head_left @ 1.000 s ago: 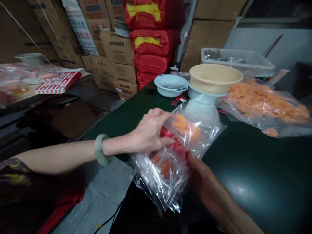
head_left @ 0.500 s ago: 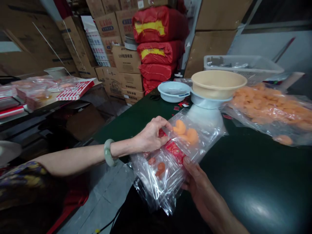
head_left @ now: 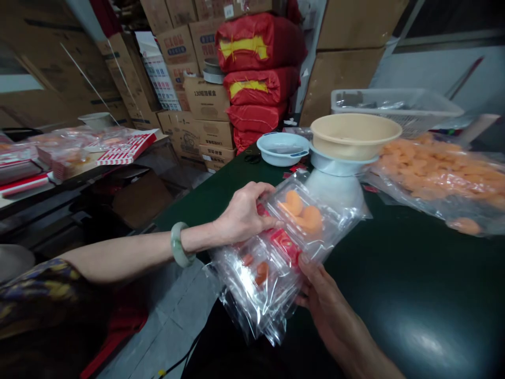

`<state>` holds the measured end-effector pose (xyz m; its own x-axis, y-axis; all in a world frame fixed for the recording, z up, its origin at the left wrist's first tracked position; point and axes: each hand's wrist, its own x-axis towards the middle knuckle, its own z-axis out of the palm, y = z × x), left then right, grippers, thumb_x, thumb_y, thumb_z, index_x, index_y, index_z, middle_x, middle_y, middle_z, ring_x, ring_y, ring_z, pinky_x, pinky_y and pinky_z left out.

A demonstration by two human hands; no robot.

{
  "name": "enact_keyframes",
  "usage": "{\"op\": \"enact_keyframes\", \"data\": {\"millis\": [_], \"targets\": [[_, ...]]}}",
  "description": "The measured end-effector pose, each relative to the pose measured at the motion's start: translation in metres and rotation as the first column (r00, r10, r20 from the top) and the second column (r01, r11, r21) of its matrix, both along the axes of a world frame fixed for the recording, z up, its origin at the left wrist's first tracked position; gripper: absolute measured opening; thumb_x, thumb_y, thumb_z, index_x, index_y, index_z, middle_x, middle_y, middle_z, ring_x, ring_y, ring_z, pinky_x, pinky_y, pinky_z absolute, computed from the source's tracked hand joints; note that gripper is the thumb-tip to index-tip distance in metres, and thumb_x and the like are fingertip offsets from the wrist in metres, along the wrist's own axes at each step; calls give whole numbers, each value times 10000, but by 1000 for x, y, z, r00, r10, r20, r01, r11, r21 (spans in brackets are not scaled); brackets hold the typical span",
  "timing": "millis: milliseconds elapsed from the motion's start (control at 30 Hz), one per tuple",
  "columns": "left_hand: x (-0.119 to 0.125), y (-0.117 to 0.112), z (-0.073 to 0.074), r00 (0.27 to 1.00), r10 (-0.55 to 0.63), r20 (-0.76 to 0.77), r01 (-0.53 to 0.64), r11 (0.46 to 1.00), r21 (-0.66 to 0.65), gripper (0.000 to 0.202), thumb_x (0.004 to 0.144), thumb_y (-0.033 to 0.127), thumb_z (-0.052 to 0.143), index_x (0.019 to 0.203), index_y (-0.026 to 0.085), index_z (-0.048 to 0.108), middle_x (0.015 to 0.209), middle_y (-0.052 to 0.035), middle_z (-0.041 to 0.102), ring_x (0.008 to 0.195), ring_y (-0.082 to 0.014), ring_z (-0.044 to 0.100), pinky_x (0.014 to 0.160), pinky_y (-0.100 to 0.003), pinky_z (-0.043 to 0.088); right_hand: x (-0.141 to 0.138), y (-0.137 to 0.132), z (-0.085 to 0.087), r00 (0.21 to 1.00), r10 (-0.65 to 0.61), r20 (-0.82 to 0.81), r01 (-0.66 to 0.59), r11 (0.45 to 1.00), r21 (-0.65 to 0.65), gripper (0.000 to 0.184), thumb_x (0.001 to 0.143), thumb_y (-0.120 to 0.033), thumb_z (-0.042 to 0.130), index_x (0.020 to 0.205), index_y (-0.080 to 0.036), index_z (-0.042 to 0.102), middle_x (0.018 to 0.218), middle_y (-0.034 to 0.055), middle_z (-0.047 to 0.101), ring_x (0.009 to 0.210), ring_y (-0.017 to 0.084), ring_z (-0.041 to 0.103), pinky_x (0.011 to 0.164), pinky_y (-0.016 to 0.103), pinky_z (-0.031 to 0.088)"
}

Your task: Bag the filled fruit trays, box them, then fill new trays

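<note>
- Closest in, the right hand sits at the near edge of the dark green table, fingers curled under the stack of clear bags and thumb on top.
- The left hand, green bangle on its wrist, pinches the left edge of the top bag. That bag lies on the stack with a few orange pieces inside.
- Just behind are a beige bowl and a light blue bowl.
- Off right is a big bag of orange pieces.
- Way back are red sacks and cardboard boxes.
</note>
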<state>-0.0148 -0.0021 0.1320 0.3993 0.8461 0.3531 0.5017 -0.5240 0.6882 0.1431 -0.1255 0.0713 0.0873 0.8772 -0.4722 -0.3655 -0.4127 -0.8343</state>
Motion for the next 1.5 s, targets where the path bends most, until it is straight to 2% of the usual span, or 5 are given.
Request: {"op": "enact_keyframes", "data": {"millis": [167,333,667,933,1500], "targets": [[1,-2,15,924,97,369,13,959,-284,702,513,177,805,1144,148,500,902,-18,543,577,-55,452,542,-226,428,1,-1,-3,999,36,-27,-37,999,-27,606,689,-630,606,1190,-298,518,1276,42,551,1126,286,514,809,400,446],[-4,1,37,886,153,439,215,702,-679,258,594,85,725,819,86,598,700,-30,584,543,-88,533,540,-238,456,0,-2,-1,999,27,-28,-27,999,-20,673,657,-631,635,1220,-284,511,1270,67,554,1127,303,513,815,412,442],[-3,13,33,820,-26,572,524,437,-731,269,627,80,724,869,92,607,733,-51,651,598,-119,616,564,-220,491,-2,-1,-2,998,20,-59,-22,999,-41,665,673,-608,640,1241,-296,488,1286,58,542,1128,301,518,816,423,440],[-1,12,18,872,7,490,350,692,-632,420,598,130,775,980,102,601,755,-42,673,598,-100,614,566,-196,475,-3,-2,2,999,20,-37,-22,999,-35,712,667,-631,631,1265,-281,467,1256,69,563,1106,294,532,811,410,429],[-17,9,10,786,-32,618,483,656,-580,412,677,182,736,1071,175,617,929,-81,696,733,-177,668,705,-293,538,-10,-2,23,994,-55,-98,60,997,51,844,616,-592,695,1346,-296,391,1233,70,588,1108,306,549,824,429,483]]}}
